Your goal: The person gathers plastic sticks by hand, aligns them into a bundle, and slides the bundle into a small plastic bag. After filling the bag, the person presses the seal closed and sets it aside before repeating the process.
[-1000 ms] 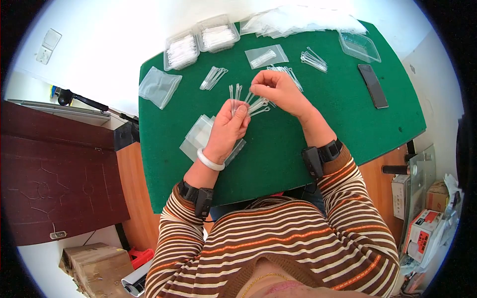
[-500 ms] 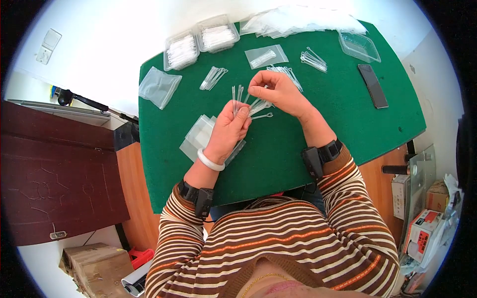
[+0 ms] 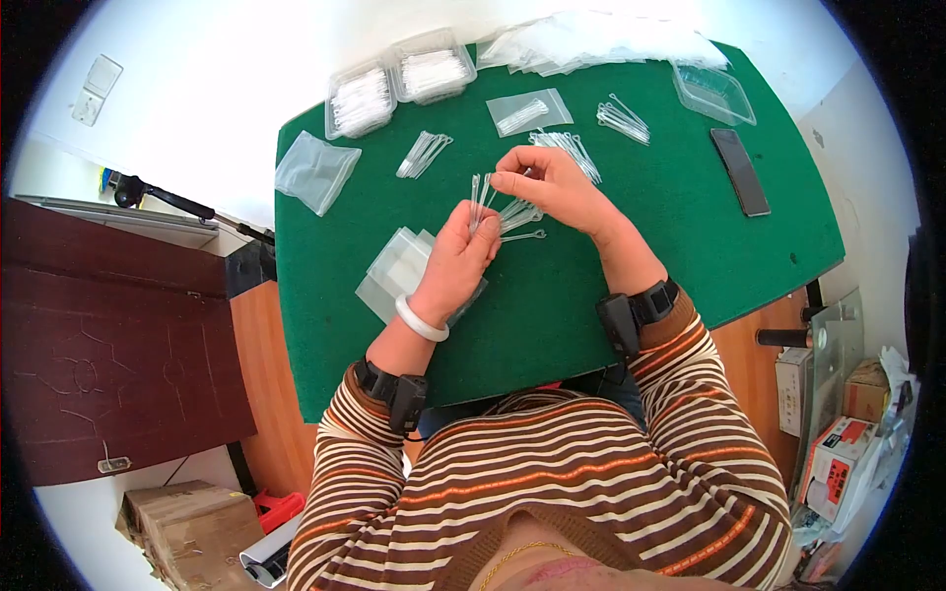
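My left hand (image 3: 461,254) is closed around a small bunch of thin, clear plastic sticks (image 3: 477,197), their tips standing up above the fingers. More looped sticks (image 3: 514,215) fan out beneath, between the two hands; one (image 3: 524,235) points right with its loop showing. My right hand (image 3: 557,185) is pinched at the thumb and forefinger, at the upper end of a stick beside the left-hand bunch. Flat clear plastic bags (image 3: 389,278) lie partly under my left wrist. A pile of looped sticks (image 3: 572,148) rests just beyond my right hand.
Two clear tubs (image 3: 360,101) (image 3: 434,74) of sticks stand at the back left. Small stick bundles (image 3: 424,156) (image 3: 623,120), a filled bag (image 3: 527,111), flat bags (image 3: 317,175), a bag stack (image 3: 601,44), a tray (image 3: 714,94) and a phone (image 3: 739,170) lie on the green table (image 3: 690,246).
My left hand has shifted slightly to the right with its sticks, closer to my right fingertips. My right hand has barely moved.
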Action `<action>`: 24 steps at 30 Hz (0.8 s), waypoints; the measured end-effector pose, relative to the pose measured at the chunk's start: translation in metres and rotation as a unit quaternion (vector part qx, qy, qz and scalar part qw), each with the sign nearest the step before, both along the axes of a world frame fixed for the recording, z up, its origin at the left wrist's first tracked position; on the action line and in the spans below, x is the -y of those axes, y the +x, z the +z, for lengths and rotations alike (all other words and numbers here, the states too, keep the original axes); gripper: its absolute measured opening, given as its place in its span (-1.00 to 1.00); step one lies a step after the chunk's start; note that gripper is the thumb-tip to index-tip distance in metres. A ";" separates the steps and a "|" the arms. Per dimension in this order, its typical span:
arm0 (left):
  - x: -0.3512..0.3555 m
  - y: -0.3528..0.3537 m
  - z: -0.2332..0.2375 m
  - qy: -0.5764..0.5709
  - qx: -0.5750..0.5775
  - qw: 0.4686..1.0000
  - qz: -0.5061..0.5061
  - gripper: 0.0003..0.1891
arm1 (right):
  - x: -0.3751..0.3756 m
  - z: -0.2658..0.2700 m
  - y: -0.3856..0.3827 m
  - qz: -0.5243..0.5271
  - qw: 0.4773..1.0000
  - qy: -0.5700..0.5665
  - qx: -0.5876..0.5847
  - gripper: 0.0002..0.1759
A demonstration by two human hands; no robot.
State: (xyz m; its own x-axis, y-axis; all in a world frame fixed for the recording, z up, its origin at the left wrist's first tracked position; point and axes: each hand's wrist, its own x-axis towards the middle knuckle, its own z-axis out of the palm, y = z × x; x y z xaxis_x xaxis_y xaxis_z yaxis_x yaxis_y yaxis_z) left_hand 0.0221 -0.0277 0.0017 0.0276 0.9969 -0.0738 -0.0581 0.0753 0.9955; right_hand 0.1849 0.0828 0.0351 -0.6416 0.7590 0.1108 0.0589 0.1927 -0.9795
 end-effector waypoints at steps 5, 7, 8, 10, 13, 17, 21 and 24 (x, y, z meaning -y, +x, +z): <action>0.000 -0.001 0.008 -0.016 0.029 0.999 0.014 -0.84 | -0.005 -0.006 0.002 -0.008 1.000 0.002 0.000 -0.82; 0.001 -0.002 0.009 -0.019 0.051 0.998 0.018 -0.84 | -0.006 -0.006 0.003 -0.009 1.000 0.004 0.001 -0.83; 0.001 -0.002 0.009 -0.020 0.062 0.998 0.020 -0.84 | -0.007 -0.005 0.004 -0.001 1.000 0.001 0.002 -0.82; 0.001 -0.003 0.009 -0.021 0.061 0.998 0.011 -0.84 | -0.007 -0.003 0.006 0.015 1.000 -0.008 0.003 -0.77; 0.001 -0.004 0.009 -0.024 0.060 0.998 -0.008 -0.85 | -0.002 0.004 0.007 0.049 0.993 -0.097 -0.049 -0.75; 0.004 -0.005 0.010 -0.021 0.087 0.991 -0.097 -0.85 | -0.001 0.010 0.013 0.128 0.978 -0.153 -0.064 -0.73; 0.008 -0.002 0.014 -0.060 0.073 0.982 -0.162 -0.85 | 0.000 0.010 0.014 0.183 0.975 -0.121 -0.031 -0.78; 0.009 -0.003 0.017 -0.093 0.105 0.977 -0.163 -0.84 | -0.003 0.010 0.014 0.132 0.984 -0.102 -0.055 -0.81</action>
State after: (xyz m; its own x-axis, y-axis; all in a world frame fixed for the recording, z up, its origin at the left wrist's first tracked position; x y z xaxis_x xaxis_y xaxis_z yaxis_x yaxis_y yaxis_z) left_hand 0.0189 -0.0366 0.0183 0.3743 0.9030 -0.2109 -0.2026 0.3016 0.9317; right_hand 0.1990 0.0862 0.0455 -0.8115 0.5819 0.0536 -0.0761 -0.0143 -0.9970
